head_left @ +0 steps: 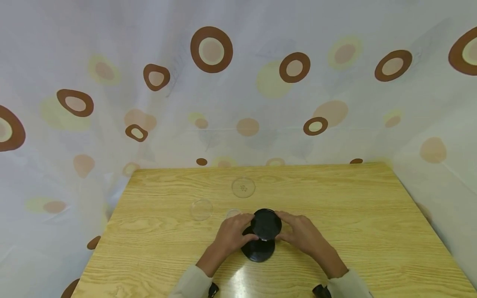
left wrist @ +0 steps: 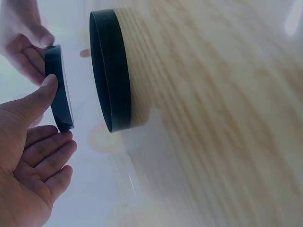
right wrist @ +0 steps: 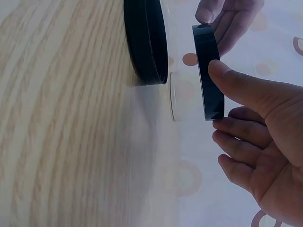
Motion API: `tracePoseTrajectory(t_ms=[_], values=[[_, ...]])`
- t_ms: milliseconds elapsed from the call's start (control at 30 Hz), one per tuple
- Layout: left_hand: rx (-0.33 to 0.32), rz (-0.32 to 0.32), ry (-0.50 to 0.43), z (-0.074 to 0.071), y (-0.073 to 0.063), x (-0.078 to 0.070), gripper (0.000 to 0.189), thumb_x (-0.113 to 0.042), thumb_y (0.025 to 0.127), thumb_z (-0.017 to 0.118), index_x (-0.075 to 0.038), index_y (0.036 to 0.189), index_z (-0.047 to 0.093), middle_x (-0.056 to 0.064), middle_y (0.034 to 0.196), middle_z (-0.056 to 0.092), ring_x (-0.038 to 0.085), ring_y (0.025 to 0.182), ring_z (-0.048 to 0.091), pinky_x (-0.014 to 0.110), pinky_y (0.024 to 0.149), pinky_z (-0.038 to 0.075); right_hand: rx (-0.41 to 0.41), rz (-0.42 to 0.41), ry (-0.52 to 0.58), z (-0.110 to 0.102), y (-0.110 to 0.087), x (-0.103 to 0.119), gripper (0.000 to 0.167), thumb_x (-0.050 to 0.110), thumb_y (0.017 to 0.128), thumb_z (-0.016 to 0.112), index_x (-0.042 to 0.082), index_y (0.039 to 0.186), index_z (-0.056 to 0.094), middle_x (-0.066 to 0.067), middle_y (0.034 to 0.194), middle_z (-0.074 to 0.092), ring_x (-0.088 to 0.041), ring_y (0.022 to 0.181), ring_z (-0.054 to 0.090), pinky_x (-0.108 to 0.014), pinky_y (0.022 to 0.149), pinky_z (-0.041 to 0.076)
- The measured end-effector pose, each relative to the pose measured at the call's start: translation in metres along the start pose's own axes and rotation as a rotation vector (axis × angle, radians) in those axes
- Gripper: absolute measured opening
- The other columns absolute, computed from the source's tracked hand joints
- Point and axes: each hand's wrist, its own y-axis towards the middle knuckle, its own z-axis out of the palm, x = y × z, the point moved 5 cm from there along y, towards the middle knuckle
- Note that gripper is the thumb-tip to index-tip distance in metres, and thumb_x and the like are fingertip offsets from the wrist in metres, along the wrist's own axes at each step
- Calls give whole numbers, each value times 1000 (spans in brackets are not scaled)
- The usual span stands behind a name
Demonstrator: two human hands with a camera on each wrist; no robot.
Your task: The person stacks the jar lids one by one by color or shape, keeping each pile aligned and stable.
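In the head view a small black round dish (head_left: 266, 224) is held level between both hands. My left hand (head_left: 232, 233) pinches its left rim between thumb and fingers, and my right hand (head_left: 302, 234) pinches the right rim the same way. Below it a larger black round dish (head_left: 258, 250) lies on the table, partly covered by the small one. Both wrist views show a gap between the raised small dish (left wrist: 59, 99) and the larger dish (left wrist: 113, 71), whose open side faces up toward it.
Behind the hands on the wooden table (head_left: 354, 207) lie a clear round dish (head_left: 243, 187) with small marks or bits at its middle, another clear dish (head_left: 201, 210) to the left, and a smaller clear one (head_left: 233, 213) beside the left hand. A patterned curtain (head_left: 238, 95) hangs behind.
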Motion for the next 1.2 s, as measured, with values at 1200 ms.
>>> tracePoseTrajectory(t_ms=[1200], values=[[0,-55,-4,4,-30,2,53,-34,67,83,-9,111,67,3,110,71,18,99,68,28,81,56,71,-15,-87,36,-9,9,64,28,72,81,1,126,60,-12,124,64,-29,110,64,-41,91,53]])
